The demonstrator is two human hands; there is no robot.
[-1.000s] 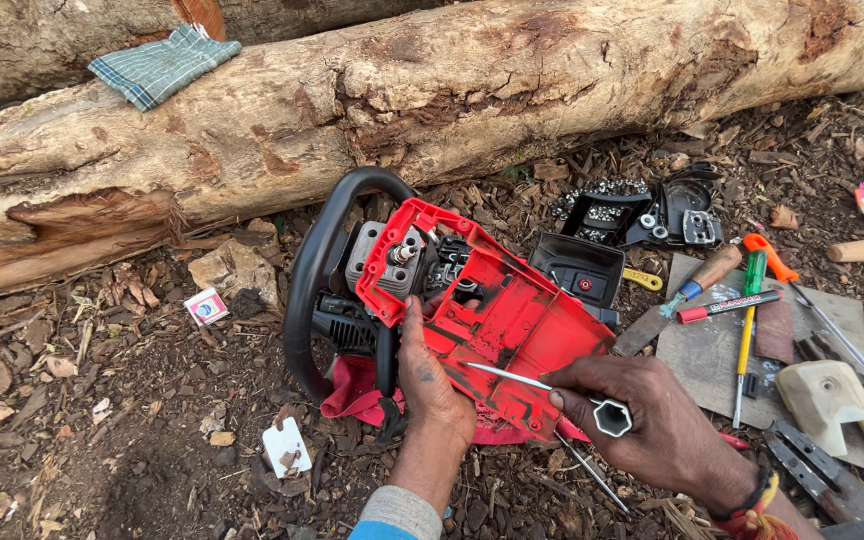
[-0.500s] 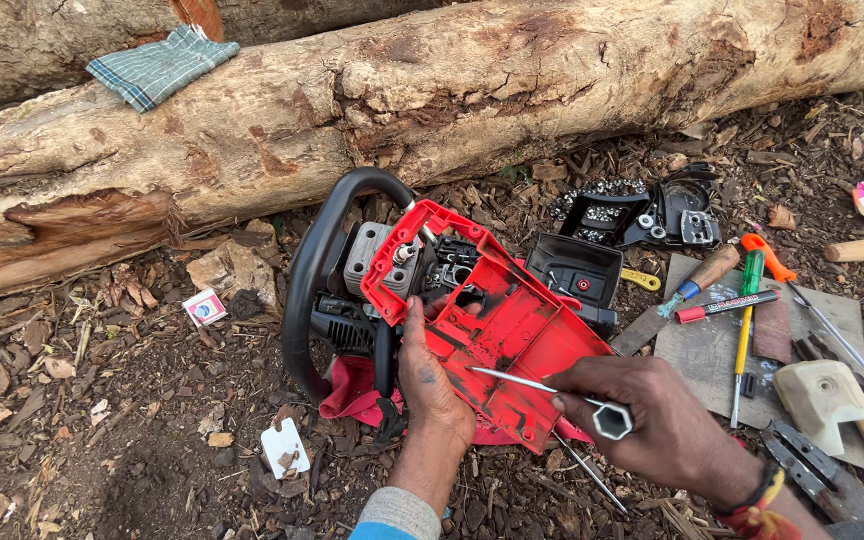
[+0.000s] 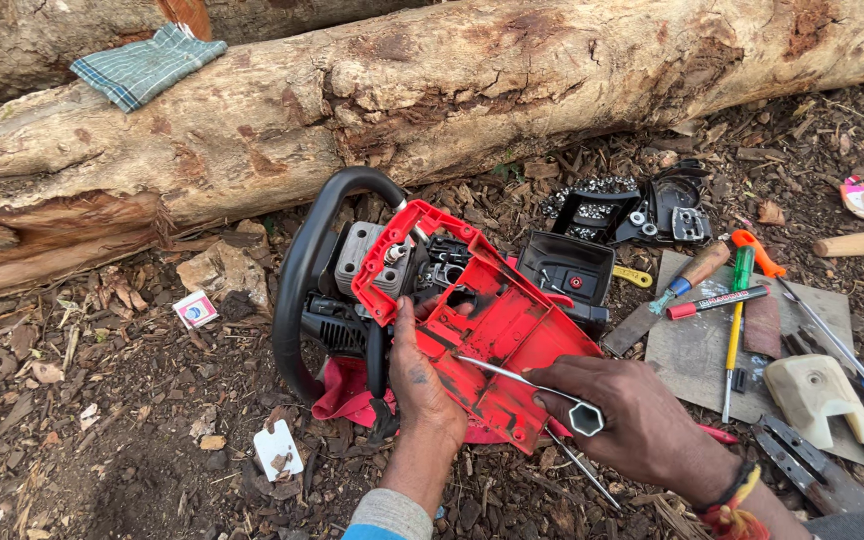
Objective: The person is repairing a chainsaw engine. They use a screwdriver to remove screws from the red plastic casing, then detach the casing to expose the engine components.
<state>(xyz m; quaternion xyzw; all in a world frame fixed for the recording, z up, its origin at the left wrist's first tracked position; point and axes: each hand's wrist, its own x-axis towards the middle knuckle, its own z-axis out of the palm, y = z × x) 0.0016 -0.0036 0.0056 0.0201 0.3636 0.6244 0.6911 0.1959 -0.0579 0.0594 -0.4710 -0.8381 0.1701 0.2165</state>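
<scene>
big log (image 3: 432, 90) runs across the top, folded checked cloth (image 3: 147, 65) on it. below it, on bark-chip ground, sits the red chainsaw body (image 3: 472, 320), cover off, black loop handle (image 3: 307, 270) to its left, a red rag (image 3: 347, 390) under it. to the right a flat board (image 3: 692, 350) with a screwdriver (image 3: 734, 330), a marker (image 3: 717, 302) and a chisel-like tool (image 3: 687, 280); black saw parts (image 3: 632, 215) just above.

our left hand (image 3: 422, 385) lies on the red housing, thumb up toward the cylinder area, fingers curled over the near edge, pressing it down; wrist straight, forearm coming from the bottom of frame. our right hand (image 3: 632, 415) is closed around a t-shaped socket wrench (image 3: 537, 385), hex end pointing at us, thin shaft laid across the housing toward its middle; knuckles up, wrist bent slightly inward. the hands are apart, each clamped on its own thing.

to do this well we judge: keep the left hand's weight on the housing so it doesn't rock on the rag, line the shaft up straight with the fastener before turning, keep the fingers clear of the tip.
</scene>
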